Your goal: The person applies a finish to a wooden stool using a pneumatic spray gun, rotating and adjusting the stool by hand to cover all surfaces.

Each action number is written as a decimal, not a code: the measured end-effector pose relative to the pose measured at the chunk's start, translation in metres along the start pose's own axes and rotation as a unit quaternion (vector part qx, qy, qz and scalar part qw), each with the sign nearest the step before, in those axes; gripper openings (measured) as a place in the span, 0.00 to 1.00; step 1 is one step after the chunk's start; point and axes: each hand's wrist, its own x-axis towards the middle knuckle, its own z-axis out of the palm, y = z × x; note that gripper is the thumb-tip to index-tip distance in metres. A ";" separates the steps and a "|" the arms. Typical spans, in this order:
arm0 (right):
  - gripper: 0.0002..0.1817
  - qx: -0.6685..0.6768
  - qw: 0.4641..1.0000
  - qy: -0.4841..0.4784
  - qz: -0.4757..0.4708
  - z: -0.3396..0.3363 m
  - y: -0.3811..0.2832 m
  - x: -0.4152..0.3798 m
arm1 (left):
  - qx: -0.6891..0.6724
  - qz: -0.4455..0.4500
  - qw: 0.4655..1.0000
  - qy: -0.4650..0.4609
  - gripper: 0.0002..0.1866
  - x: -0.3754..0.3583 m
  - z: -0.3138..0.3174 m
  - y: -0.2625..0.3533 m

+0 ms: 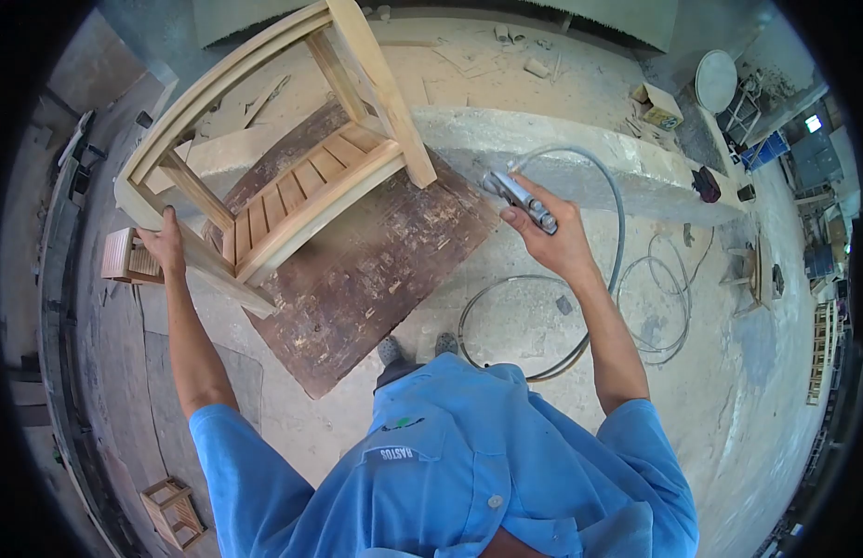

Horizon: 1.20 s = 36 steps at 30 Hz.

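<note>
A pale wooden chair (306, 209) with a slatted seat stands tilted at the upper left. My left hand (165, 244) is closed round its near left frame post. My right hand (554, 228) grips a silver metal spray gun (523, 199), its nozzle end directed left toward the chair and apart from it. A grey hose (610, 181) loops from the gun over to the right and down to the floor. Beneath the chair lies a worn brown board (357, 298), blotched with light stains.
Past the board runs a low concrete ledge (571, 167) with debris behind it. Hose coils (669, 298) lie on the floor to the right. A small slatted wooden piece (125, 258) stands beyond my left hand, another wooden frame (173, 513) lower left. A cardboard box (657, 107) sits far right.
</note>
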 end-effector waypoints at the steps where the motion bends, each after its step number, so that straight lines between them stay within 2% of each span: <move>1: 0.27 -0.004 0.999 -0.015 0.029 0.000 0.005 -0.009 | -0.001 -0.002 1.000 -0.002 0.33 0.000 0.000 0.000; 2: 0.28 -0.007 0.998 -0.030 0.057 0.001 0.010 -0.016 | -0.003 -0.004 1.000 -0.002 0.33 0.000 -0.001 -0.001; 6: 0.28 -0.005 0.997 -0.029 0.068 0.012 0.037 -0.036 | 0.004 -0.034 0.999 0.002 0.34 0.002 0.000 -0.003; 10: 0.29 0.020 0.997 -0.022 0.072 0.014 0.036 -0.024 | -0.006 0.001 1.000 0.007 0.34 0.003 -0.003 -0.006; 17: 0.27 0.143 0.986 0.049 -0.076 -0.009 -0.041 0.057 | 0.002 0.019 0.999 0.029 0.32 -0.022 -0.007 0.015; 19: 0.26 0.158 0.982 0.056 -0.087 -0.016 -0.066 0.076 | 0.023 0.024 0.999 0.041 0.32 -0.033 -0.010 0.027; 20: 0.25 0.165 0.980 0.055 -0.096 -0.017 -0.079 0.084 | -0.026 0.044 0.998 0.027 0.31 -0.030 -0.011 -0.001; 22: 0.24 0.184 0.975 0.066 -0.105 -0.018 -0.093 0.092 | 0.011 0.026 0.998 0.049 0.31 -0.046 -0.013 0.016; 23: 0.24 0.201 0.971 0.066 -0.109 -0.014 -0.097 0.096 | 0.036 0.057 0.996 0.060 0.31 -0.050 -0.015 0.013; 24: 0.24 0.205 0.971 0.054 -0.110 -0.009 -0.101 0.096 | 0.062 0.085 0.992 0.070 0.30 -0.054 -0.017 0.009; 28: 0.27 0.264 0.960 -0.016 -0.090 0.013 -0.087 0.075 | -0.008 0.022 0.996 0.087 0.27 -0.083 -0.018 0.057; 31: 0.31 0.312 0.944 -0.064 -0.084 0.037 -0.068 0.060 | 0.004 0.010 0.994 0.107 0.29 -0.102 -0.018 0.058; 32: 0.36 0.330 0.938 -0.090 -0.058 0.044 -0.066 0.052 | 0.010 0.003 0.994 0.111 0.30 -0.112 -0.019 0.059; 36: 0.41 0.385 0.905 -0.180 -0.019 0.064 -0.053 0.021 | 0.025 -0.024 0.993 0.117 0.31 -0.150 -0.027 0.076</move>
